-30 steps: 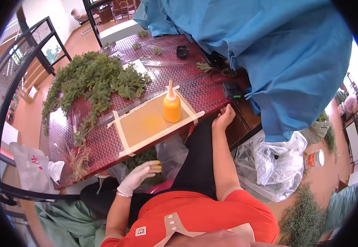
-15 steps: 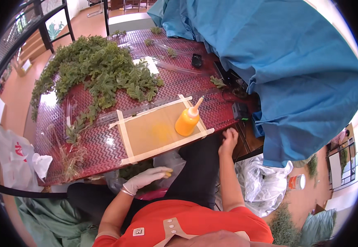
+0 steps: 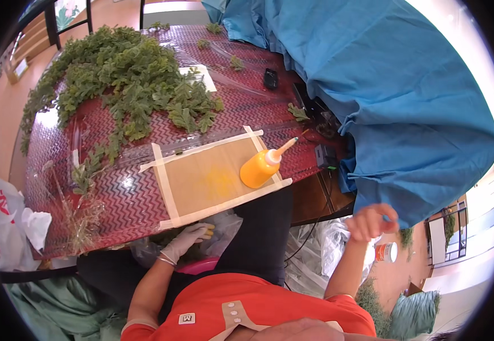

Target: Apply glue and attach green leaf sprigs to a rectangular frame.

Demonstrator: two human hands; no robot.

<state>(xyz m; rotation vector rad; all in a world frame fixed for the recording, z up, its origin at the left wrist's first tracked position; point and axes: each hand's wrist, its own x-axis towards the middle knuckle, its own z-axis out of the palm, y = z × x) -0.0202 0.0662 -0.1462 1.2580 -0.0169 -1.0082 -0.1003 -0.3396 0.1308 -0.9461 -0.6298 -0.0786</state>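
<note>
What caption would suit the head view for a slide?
Seated person, gloved left hand under the table edge, bare right hand raised aside, orange squeeze bottle on taped board.

The gloved left hand [image 3: 189, 238] rests below the table [image 3: 111, 199] edge. The bare right hand [image 3: 372, 220] is raised, fingers curled, beside the blue cloth [image 3: 394, 96]. An orange bottle [image 3: 261, 167] stands on the taped board [image 3: 201, 176], with green foliage [image 3: 128, 79] behind it.

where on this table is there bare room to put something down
Bare patches: the red zigzag table left of the taped cardboard sheet, and the strip between the phone and the orange squeeze bottle. The leafy pile crowds the far left; blue cloth covers the right.
</note>
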